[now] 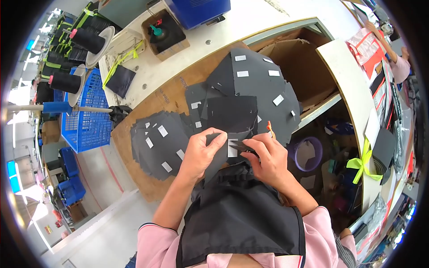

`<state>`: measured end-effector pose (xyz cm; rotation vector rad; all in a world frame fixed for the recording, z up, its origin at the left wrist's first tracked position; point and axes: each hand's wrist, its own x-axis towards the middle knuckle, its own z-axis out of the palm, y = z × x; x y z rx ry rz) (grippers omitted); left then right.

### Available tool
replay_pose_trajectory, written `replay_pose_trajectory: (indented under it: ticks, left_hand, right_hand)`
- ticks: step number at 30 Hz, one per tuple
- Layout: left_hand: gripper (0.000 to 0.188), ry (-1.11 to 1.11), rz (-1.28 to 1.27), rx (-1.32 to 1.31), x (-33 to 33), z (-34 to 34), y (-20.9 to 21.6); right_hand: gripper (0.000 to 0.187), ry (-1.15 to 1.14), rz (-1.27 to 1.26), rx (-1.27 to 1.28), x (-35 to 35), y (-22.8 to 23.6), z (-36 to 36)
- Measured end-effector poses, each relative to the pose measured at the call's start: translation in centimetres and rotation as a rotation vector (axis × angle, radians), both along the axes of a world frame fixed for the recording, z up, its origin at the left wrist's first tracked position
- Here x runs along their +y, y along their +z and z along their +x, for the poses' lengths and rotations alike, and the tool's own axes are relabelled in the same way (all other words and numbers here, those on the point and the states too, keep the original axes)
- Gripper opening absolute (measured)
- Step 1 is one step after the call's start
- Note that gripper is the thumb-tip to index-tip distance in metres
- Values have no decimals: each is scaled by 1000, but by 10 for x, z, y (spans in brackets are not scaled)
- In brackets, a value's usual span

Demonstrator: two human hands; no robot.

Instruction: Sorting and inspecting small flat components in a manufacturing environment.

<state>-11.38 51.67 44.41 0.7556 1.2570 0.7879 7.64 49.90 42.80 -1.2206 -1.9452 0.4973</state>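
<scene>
My left hand (202, 154) pinches the edge of a dark grey fabric piece (216, 137) between thumb and fingers. A white rectangular label (232, 148) lies on the fabric between my hands. My right hand (271, 158) is closed on small dark thread snips (239, 146), their two points directed left across the label; the handle is mostly hidden in my fingers. Something orange (269, 126) shows by my right forefinger. Just beyond my hands is a black fabric panel (231, 115). Stacked dark grey pieces (263, 94) with white labels surround it, and another labelled pile (156, 134) lies to the left.
The brown board (167, 96) carries the piles. At far right of it gapes a cardboard box (308, 67); a purple bin (319, 154) stands below. Left are a blue crate (87, 129) and black thread cones (67, 83). A small box (178, 47) holds a green-topped item. Another person's arm (384, 42) shows at right.
</scene>
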Motion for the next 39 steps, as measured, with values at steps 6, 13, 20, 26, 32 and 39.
replay_pose_trajectory:
  ticks: [6, 13, 20, 26, 32, 39]
  left_hand:
    - [18, -160, -2, 174, 1, -4, 4]
    - [21, -256, 60, 217, 4, -6, 0]
    - [25, -315, 77, 274, 7, -6, -1]
    - [24, -318, 96, 256, 9, -4, 2]
    - [24, -351, 95, 279, 10, -5, 6]
    - [19, -468, 67, 397, 10, -6, 11]
  right_hand:
    - [29, 89, 76, -32, 7, 1, 4]
    - [25, 179, 85, -50, 9, 3, 13]
    - [26, 163, 86, -62, 13, 6, 14]
    - [28, 177, 157, -70, 11, 9, 18]
    - [26, 204, 119, -91, 15, 8, 16]
    - [30, 300, 20, -75, 19, 16, 25]
